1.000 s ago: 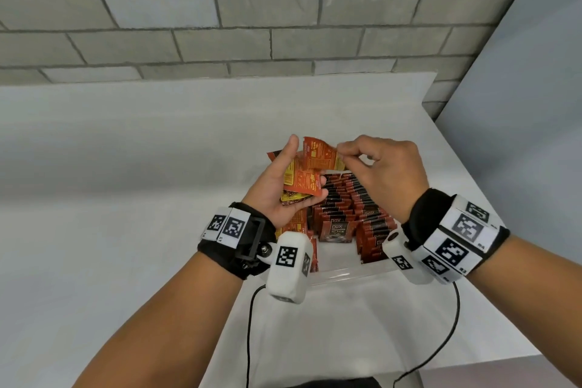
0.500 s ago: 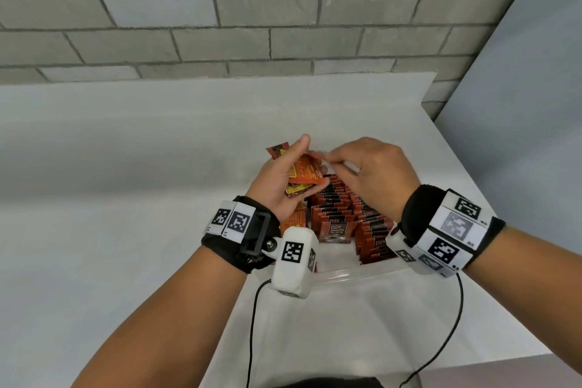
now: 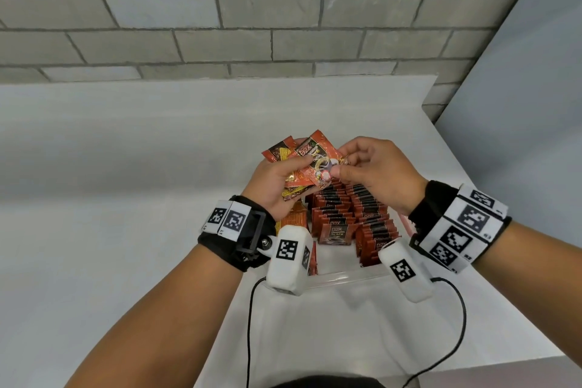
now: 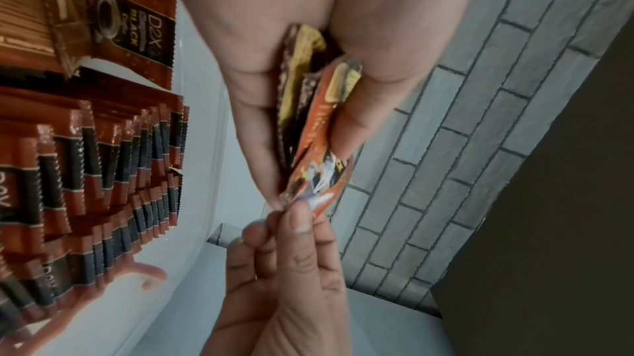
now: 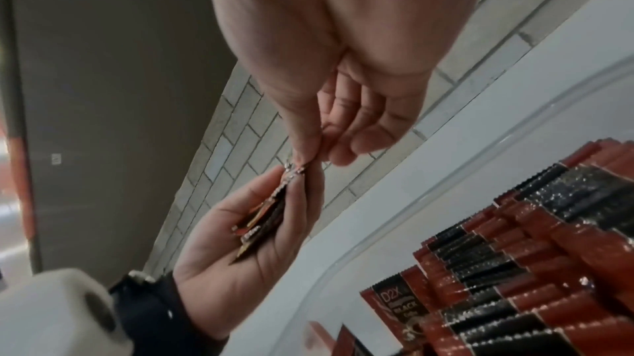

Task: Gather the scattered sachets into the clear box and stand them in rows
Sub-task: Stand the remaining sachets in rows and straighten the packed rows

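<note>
D2X sachet now face-up, fanned.

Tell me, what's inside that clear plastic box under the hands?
The clear plastic box holds rows of upright red-and-black coffee sachets, plus an orange sachet at its left side. The left hand and right hand hide the far end.
</note>
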`<state>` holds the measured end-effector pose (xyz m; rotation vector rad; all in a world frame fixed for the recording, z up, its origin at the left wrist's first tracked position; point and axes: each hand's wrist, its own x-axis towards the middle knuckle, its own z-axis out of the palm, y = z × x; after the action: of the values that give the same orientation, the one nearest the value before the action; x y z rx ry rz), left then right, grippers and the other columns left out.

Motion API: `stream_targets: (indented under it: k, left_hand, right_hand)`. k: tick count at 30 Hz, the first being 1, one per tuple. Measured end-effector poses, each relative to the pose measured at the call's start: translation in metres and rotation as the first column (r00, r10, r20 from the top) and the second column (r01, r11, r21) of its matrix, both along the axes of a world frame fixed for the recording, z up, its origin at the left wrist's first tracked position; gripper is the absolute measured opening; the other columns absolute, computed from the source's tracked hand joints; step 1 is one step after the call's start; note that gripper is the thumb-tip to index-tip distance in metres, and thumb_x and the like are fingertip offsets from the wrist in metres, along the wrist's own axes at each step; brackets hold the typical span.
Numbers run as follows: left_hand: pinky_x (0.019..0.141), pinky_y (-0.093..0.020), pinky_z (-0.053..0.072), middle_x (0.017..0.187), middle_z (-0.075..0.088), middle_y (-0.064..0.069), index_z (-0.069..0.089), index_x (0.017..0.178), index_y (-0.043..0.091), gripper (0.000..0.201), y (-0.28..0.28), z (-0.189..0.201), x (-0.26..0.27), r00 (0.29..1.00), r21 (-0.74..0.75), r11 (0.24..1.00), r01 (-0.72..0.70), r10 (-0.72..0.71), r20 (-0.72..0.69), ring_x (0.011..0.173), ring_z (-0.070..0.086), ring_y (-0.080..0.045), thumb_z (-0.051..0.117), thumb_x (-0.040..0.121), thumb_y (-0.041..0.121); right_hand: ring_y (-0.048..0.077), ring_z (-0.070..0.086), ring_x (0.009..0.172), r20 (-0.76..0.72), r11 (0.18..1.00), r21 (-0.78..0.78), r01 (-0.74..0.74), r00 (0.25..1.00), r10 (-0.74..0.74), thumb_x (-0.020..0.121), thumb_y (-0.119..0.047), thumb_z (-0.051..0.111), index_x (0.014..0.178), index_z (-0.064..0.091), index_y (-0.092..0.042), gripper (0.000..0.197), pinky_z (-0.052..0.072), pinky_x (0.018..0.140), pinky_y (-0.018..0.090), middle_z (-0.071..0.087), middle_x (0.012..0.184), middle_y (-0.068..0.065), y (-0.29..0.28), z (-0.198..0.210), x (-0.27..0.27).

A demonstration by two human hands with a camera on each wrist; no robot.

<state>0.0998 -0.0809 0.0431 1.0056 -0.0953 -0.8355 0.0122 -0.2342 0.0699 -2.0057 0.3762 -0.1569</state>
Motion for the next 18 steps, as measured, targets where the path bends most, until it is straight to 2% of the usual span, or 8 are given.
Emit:
stream_targets:
  k: [3,5,7,9,10,12,15,18]
  left_hand:
    - [0.072,-0.038,0.058,0.092,0.072,-0.017,0.063,0.108,-0.001,0.022,0.001,-0.001,0.001,1.0,0.039,0.999,0.017,-0.018,0.004,0.078,0.071,-0.027,0.06,0.087,0.002]
    - [0.069,-0.038,0.06,0.093,0.071,-0.018,0.062,0.111,-0.004,0.026,0.003,0.001,0.003,0.999,0.064,0.998,0.024,-0.026,0.027,0.078,0.071,-0.027,0.062,0.086,0.002]
    - [0.06,-0.033,0.058,0.09,0.072,-0.014,0.06,0.114,-0.004,0.028,0.004,0.003,0.004,0.995,0.109,0.993,0.039,-0.049,0.087,0.074,0.072,-0.024,0.062,0.086,0.001]
    - [0.05,-0.024,0.053,0.077,0.073,-0.005,0.062,0.11,0.001,0.022,0.004,0.005,0.005,0.982,0.148,0.987,0.059,-0.084,0.167,0.066,0.071,-0.017,0.059,0.089,-0.002]
    - [0.049,-0.022,0.052,0.075,0.073,-0.003,0.061,0.11,0.002,0.021,0.003,0.007,0.004,0.975,0.17,0.983,0.066,-0.1,0.2,0.065,0.071,-0.014,0.058,0.09,-0.003]
    - [0.055,-0.024,0.055,0.087,0.073,-0.009,0.06,0.116,-0.001,0.026,0.001,0.01,0.0,0.956,0.207,0.974,0.088,-0.141,0.256,0.073,0.071,-0.017,0.058,0.09,-0.004]
    - [0.068,-0.032,0.058,0.107,0.068,-0.022,0.056,0.123,-0.005,0.035,-0.001,0.007,-0.003,0.952,0.21,0.974,0.081,-0.138,0.274,0.088,0.069,-0.028,0.06,0.088,-0.004]
    - [0.066,-0.032,0.057,0.098,0.07,-0.013,0.058,0.116,0.0,0.026,0.003,0.003,-0.004,0.966,0.171,0.982,0.081,-0.12,0.231,0.086,0.07,-0.025,0.06,0.091,0.008]
  right_hand:
    - [0.013,0.057,0.065,0.0,0.999,-0.03,0.012,1.0,-0.012,0.075,-0.018,0.079,0.088,0.062,-0.018,0.021,0.05,0.071,0.035,0.06,0.07,0.0,0.0,-0.002,0.001]
    - [0.012,0.056,0.067,-0.032,0.998,-0.059,-0.009,0.999,0.007,0.075,-0.022,0.079,0.092,0.062,-0.019,0.024,0.049,0.073,0.035,0.06,0.072,-0.003,-0.001,-0.001,0.002]
    - [0.01,0.059,0.077,-0.08,0.993,-0.113,-0.043,0.996,0.034,0.079,-0.03,0.075,0.106,0.059,-0.023,0.032,0.048,0.077,0.03,0.063,0.091,-0.006,-0.002,0.003,0.003]
    - [0.008,0.059,0.091,-0.092,0.979,-0.19,-0.076,0.994,0.059,0.085,-0.035,0.068,0.125,0.051,-0.029,0.044,0.045,0.078,0.019,0.058,0.112,-0.01,-0.005,0.01,0.006]
    - [0.008,0.057,0.096,-0.084,0.965,-0.242,-0.098,0.993,0.08,0.087,-0.034,0.066,0.132,0.047,-0.029,0.049,0.043,0.077,0.015,0.055,0.118,-0.012,-0.006,0.013,0.008]
    - [0.008,0.055,0.099,-0.077,0.919,-0.363,-0.156,0.987,0.138,0.091,-0.03,0.061,0.139,0.043,-0.028,0.051,0.039,0.075,0.009,0.054,0.122,-0.012,-0.006,0.018,0.012]
    - [0.01,0.056,0.091,-0.116,0.848,-0.48,-0.225,0.974,0.193,0.093,-0.024,0.06,0.139,0.045,-0.027,0.048,0.038,0.074,0.011,0.058,0.111,-0.008,-0.003,0.02,0.016]
    - [0.003,0.055,0.075,-0.135,0.846,-0.478,-0.239,0.971,0.198,0.091,-0.02,0.062,0.123,0.057,-0.028,0.033,0.038,0.067,0.01,0.057,0.09,-0.012,-0.003,0.022,0.013]
